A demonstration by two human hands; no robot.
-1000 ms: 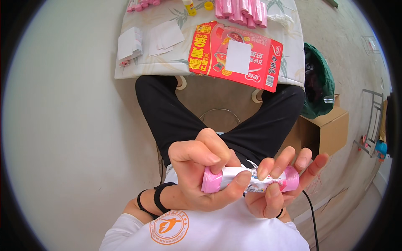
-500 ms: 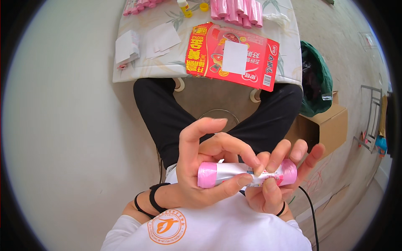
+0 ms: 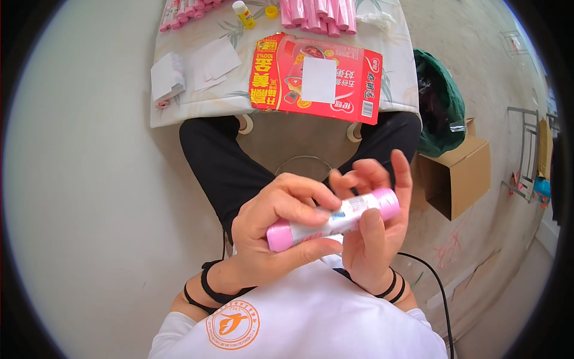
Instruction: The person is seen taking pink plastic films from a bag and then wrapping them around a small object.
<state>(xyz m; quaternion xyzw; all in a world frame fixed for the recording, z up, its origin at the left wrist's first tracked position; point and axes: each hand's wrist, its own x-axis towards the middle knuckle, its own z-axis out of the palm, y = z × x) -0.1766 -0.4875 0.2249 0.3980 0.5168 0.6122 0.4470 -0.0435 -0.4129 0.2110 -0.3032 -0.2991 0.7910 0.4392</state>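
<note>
Over my lap I hold a roll of pink plastic bags (image 3: pixel 388 203), with a white printed paper label (image 3: pixel 359 206) around its middle. My left hand (image 3: pixel 263 224) is closed around the left part of the roll, thumb below and fingers above. On the right part, my right hand (image 3: pixel 373 248) has its thumb pressed on the label, and the roll rests against the palm. Its other fingers are raised behind the roll and partly blurred. The roll tilts, right end higher. My fingers hide part of the label.
On the cloth-covered table (image 3: pixel 197 107) lie a flattened red carton (image 3: pixel 353 90) with a white paper slip (image 3: pixel 318 81) on it, white papers (image 3: pixel 215 63), a glue stick (image 3: pixel 244 15), its yellow cap (image 3: pixel 272 11) and pink rolls (image 3: pixel 317 17). A green bag (image 3: pixel 442 107) and cardboard box (image 3: pixel 469 176) stand right.
The roll has tipped so that its right end is higher, and it has turned between my hands. My right fingers have lifted away from the label's front. The view has shifted slightly.
</note>
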